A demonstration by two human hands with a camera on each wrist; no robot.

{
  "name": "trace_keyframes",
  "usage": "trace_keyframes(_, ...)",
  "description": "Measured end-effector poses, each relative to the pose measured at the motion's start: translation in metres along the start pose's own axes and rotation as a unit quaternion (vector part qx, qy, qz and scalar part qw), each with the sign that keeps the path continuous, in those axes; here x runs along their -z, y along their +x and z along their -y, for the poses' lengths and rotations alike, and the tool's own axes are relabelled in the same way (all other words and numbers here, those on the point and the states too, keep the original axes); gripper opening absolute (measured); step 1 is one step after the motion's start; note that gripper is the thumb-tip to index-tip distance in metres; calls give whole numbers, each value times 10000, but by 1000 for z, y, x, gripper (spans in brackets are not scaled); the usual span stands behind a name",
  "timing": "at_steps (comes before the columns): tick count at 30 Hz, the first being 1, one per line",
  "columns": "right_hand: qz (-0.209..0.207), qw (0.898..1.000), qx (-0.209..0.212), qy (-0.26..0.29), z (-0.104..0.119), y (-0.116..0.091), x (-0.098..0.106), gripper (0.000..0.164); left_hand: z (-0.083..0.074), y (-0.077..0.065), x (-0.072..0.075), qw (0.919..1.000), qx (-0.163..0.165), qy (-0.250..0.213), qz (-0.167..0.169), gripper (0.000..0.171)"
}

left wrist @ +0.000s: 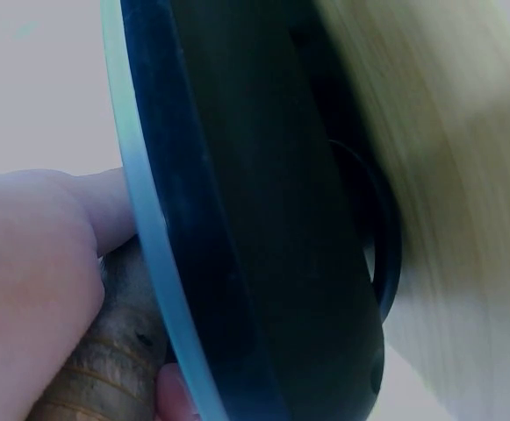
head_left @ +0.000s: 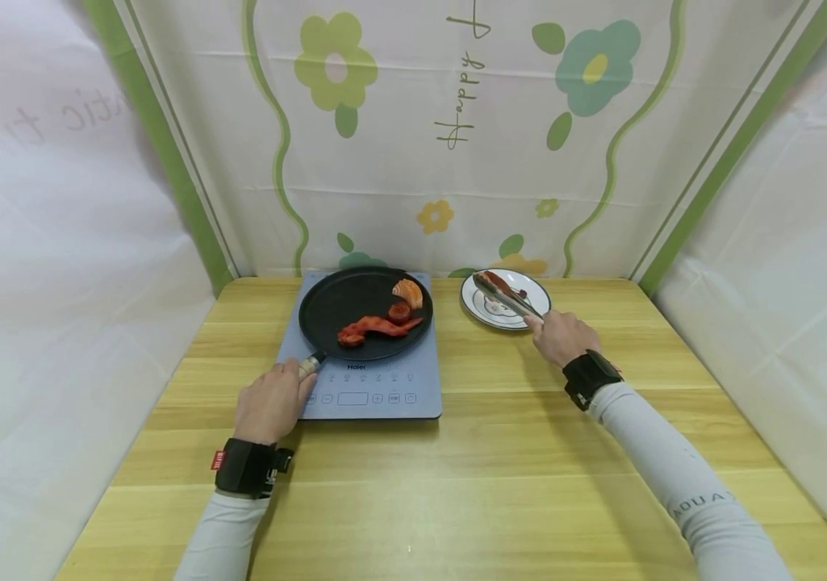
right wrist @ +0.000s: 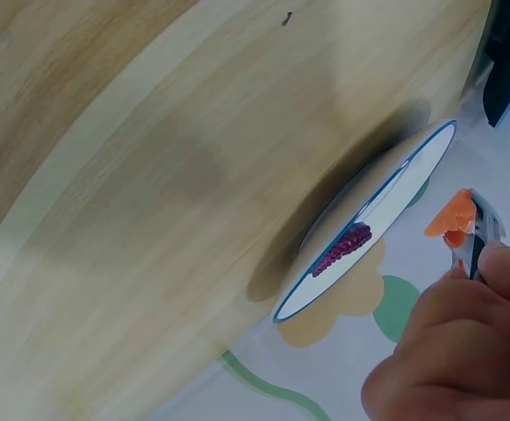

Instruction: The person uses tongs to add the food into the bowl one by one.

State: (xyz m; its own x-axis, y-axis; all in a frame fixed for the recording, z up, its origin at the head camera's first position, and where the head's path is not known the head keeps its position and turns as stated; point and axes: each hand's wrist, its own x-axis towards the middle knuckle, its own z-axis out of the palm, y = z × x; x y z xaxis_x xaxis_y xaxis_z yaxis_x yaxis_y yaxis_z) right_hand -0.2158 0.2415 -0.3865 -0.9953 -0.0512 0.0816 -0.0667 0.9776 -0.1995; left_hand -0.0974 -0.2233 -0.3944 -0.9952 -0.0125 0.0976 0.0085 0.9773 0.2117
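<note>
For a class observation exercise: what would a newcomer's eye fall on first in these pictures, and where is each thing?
Probably the black pan on the pale cooktop, with a bright red strip of food near its front edge; the left grip holds its handle. Next, to the right, metal tongs in the right grip hold an orange piece above the white plate.

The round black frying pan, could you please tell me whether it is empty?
Not empty: the head view shows red and orange food pieces lying in the pan.

Flower-printed white curtain (head_left: 398,165) behind wood-grain table (head_left: 413,500).
</note>
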Motion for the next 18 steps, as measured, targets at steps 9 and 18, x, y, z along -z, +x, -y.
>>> trace_keyframes(9,8,9999,71,80,2,1,3,56,-1,-1,0,10000,-11,17,6,36)
trace_keyframes(18,84,9999,29,68,9,-1,7,55,-1,0,0,10000,19,35,12,36)
